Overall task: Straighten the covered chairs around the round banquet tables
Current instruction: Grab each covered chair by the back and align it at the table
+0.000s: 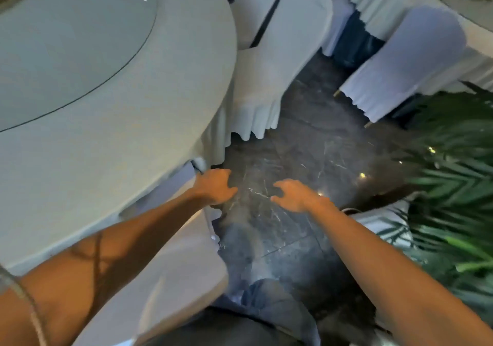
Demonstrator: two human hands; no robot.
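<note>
A white-covered chair (173,260) stands right below me, tucked against the round banquet table (106,145) on the left. My left hand (216,187) hovers over the chair's far corner, fingers curled and apart, holding nothing. My right hand (296,193) is stretched out over the dark marble floor, fingers spread, holding nothing. Further along the table's edge stands another covered chair (277,60), its back toward the aisle. A third covered chair (400,63) belongs to a second table (386,1) at the top right.
A glass turntable (66,47) lies on the near table. A potted palm (453,185) fills the right side, its fronds reaching into the aisle. Dark marble floor (306,145) runs between the tables. My knee shows at the bottom.
</note>
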